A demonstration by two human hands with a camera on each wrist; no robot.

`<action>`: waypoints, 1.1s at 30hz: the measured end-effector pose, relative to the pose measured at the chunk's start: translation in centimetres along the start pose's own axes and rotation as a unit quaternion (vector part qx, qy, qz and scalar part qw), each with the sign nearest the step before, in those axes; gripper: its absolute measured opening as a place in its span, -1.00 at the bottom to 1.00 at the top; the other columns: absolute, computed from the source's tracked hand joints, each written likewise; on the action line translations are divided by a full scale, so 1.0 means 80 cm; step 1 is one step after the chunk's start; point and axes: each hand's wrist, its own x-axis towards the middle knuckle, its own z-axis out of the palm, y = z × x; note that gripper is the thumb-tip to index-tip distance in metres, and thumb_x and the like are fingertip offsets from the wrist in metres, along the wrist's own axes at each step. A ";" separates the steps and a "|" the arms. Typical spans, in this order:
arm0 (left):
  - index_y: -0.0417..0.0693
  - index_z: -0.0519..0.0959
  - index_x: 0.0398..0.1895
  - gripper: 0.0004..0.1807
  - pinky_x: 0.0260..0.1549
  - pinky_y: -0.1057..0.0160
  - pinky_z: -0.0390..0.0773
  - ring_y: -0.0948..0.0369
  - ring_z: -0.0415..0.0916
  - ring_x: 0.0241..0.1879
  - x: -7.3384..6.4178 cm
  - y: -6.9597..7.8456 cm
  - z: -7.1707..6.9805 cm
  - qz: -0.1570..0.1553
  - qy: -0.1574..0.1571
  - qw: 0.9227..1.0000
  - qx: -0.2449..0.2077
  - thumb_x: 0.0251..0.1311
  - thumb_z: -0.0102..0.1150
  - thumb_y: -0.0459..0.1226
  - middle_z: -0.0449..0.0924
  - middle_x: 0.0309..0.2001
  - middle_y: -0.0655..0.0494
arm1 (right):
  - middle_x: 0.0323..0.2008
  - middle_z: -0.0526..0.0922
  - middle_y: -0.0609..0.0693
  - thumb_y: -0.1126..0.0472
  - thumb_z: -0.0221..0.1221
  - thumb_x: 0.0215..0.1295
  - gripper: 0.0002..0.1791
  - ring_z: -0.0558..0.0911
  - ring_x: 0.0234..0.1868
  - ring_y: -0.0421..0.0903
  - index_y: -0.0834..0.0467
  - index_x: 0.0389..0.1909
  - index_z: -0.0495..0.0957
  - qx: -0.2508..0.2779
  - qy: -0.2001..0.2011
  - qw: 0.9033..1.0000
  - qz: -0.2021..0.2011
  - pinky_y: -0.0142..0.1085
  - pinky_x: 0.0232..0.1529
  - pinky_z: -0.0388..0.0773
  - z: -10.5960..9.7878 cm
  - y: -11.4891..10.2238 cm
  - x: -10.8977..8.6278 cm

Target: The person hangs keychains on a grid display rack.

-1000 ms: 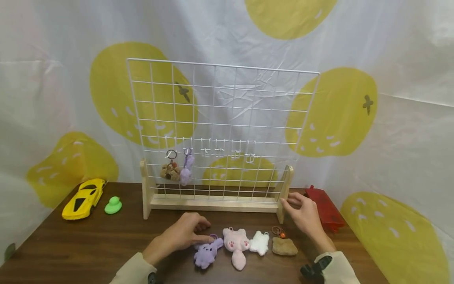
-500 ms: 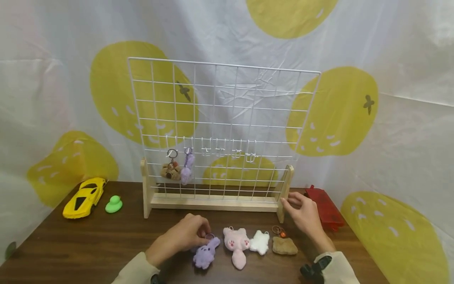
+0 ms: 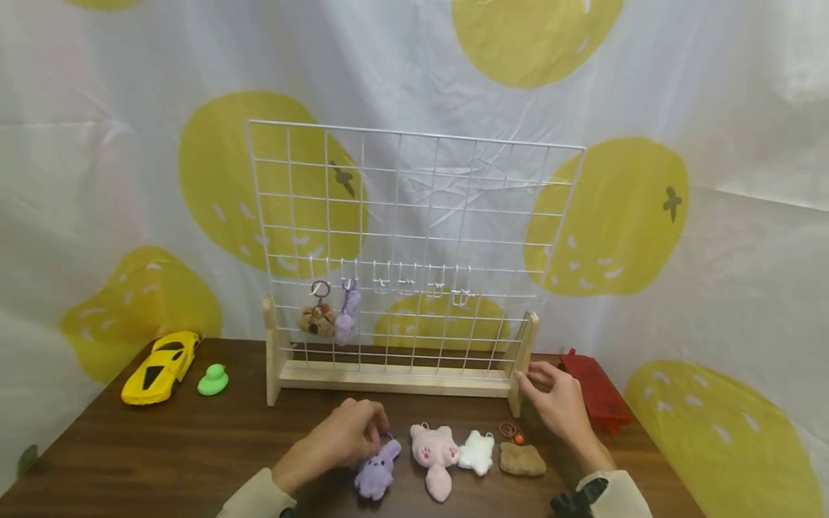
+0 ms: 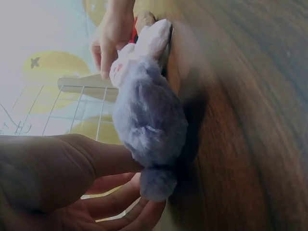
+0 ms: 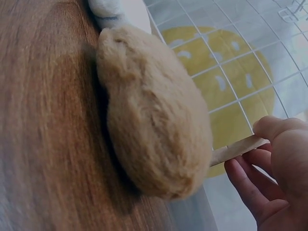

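Observation:
In the head view my left hand [image 3: 352, 433] pinches the top ring of a purple bunny plush keychain [image 3: 376, 471] at the table's front; its fingertips hide most of that ring. The left wrist view shows the plush's fluffy back [image 4: 150, 113] close over the wood. My right hand [image 3: 558, 399] grips the right wooden upright [image 3: 523, 352] of a white wire grid rack [image 3: 414, 234], thumb on one side and fingers on the other. Right of the bunny lie a pink plush [image 3: 435, 455], a white plush [image 3: 477, 453] and a brown plush [image 3: 522, 459] with an orange bell.
A brown bear keychain [image 3: 317, 320] and a purple plush keychain [image 3: 347, 320] hang on the rack's left hooks. Several white hooks [image 3: 435, 290] continue rightward. A yellow toy car [image 3: 160, 368] and green duck [image 3: 213, 380] stand left; a red pouch [image 3: 596, 388] lies right.
My left thumb and fingers have closed on the bunny's ring, and the bunny has turned slightly, its ear now more upright. My right hand stays on the upright. The head view has shifted slightly.

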 end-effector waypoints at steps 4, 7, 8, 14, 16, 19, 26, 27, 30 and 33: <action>-0.19 0.71 -0.19 -0.69 -0.52 0.37 0.52 0.40 0.48 -0.54 0.001 0.002 0.001 0.008 0.017 1.000 0.005 -0.07 0.38 -0.55 0.70 -0.53 0.18 | -0.10 0.89 0.14 0.08 0.44 0.44 -0.69 0.86 0.00 0.07 0.20 0.03 0.78 0.002 0.000 1.000 -0.002 -0.63 -0.10 0.59 0.001 0.002 -0.001; -0.19 0.70 -0.19 -0.71 -0.50 0.39 0.54 0.41 0.49 -0.52 0.004 0.000 0.000 0.026 0.038 0.999 0.008 -0.04 0.39 -0.53 0.72 -0.50 0.12 | -0.11 0.89 0.13 0.08 0.44 0.43 -0.70 0.86 0.00 0.07 0.19 0.02 0.78 0.003 0.002 1.000 -0.003 -0.61 -0.09 0.60 0.001 0.002 -0.003; -0.20 0.70 -0.18 -0.71 -0.49 0.40 0.56 0.41 0.51 -0.50 0.006 0.000 -0.001 0.032 0.046 0.998 0.007 -0.03 0.39 -0.54 0.73 -0.48 0.10 | -0.11 0.89 0.14 0.08 0.44 0.43 -0.70 0.86 0.00 0.07 0.20 0.02 0.78 0.004 0.002 1.000 -0.004 -0.59 -0.09 0.62 0.001 0.002 -0.003; -0.24 0.72 -0.15 -0.75 -0.34 0.42 0.71 0.32 0.66 -0.39 0.017 -0.003 -0.004 0.062 0.112 0.992 -0.018 0.11 0.43 -0.58 0.76 -0.37 0.06 | -0.10 0.89 0.16 0.08 0.45 0.43 -0.70 0.87 0.00 0.11 0.20 0.01 0.78 0.012 0.002 1.000 -0.009 -0.53 -0.09 0.66 0.000 0.000 -0.001; -0.24 0.71 -0.10 -0.72 -0.28 0.42 0.75 0.25 0.71 -0.34 0.020 -0.002 -0.004 0.062 0.132 0.989 -0.035 0.12 0.45 -0.59 0.77 -0.32 0.01 | -0.10 0.88 0.17 0.08 0.44 0.44 -0.70 0.87 0.00 0.11 0.20 0.01 0.78 0.013 0.000 1.000 -0.011 -0.53 -0.09 0.67 0.000 0.000 -0.001; -0.29 0.68 0.01 -0.61 -0.24 0.40 0.79 0.11 0.81 -0.27 0.022 -0.002 -0.007 0.044 0.157 0.983 -0.079 0.10 0.47 -0.62 0.79 -0.18 -0.15 | -0.10 0.88 0.17 0.07 0.44 0.44 -0.70 0.87 -0.01 0.12 0.20 0.01 0.78 0.013 0.001 1.000 -0.013 -0.53 -0.10 0.67 0.000 0.002 0.000; -0.29 0.65 0.17 -0.48 -0.20 0.30 0.83 -0.02 0.87 -0.19 0.019 -0.004 -0.017 -0.005 0.174 0.973 -0.151 0.10 0.51 -0.59 0.82 -0.08 -0.25 | -0.12 0.89 0.16 0.08 0.44 0.44 -0.69 0.87 -0.03 0.06 0.21 0.02 0.78 0.008 0.004 1.000 -0.017 -0.66 -0.12 0.59 0.001 0.004 0.000; -0.28 0.66 0.17 -0.49 -0.19 0.30 0.83 0.00 0.87 -0.19 0.019 -0.005 -0.018 -0.006 0.174 0.973 -0.151 0.11 0.50 -0.59 0.83 -0.11 -0.23 | -0.12 0.89 0.16 0.08 0.44 0.44 -0.69 0.86 -0.03 0.06 0.22 0.02 0.78 0.008 0.005 1.000 -0.018 -0.67 -0.12 0.58 0.001 0.004 0.000; -0.23 0.72 0.13 -0.55 -0.17 0.31 0.83 0.03 0.87 -0.19 0.019 -0.006 -0.020 -0.006 0.170 0.974 -0.151 0.14 0.46 -0.58 0.85 -0.13 -0.16 | -0.13 0.89 0.14 0.07 0.44 0.44 -0.67 0.85 -0.01 0.05 0.22 0.02 0.77 0.001 0.007 1.000 -0.018 -0.69 -0.11 0.55 0.001 0.004 -0.001; -0.15 0.80 -0.01 -0.68 -0.13 0.34 0.81 0.08 0.87 -0.16 0.020 -0.007 -0.020 -0.010 0.167 0.976 -0.142 0.17 0.47 -0.53 0.86 -0.12 -0.08 | -0.13 0.89 0.13 0.05 0.44 0.44 -0.66 0.85 0.02 0.05 0.22 0.03 0.77 -0.003 0.009 1.000 -0.013 -0.65 -0.08 0.55 0.001 0.004 -0.001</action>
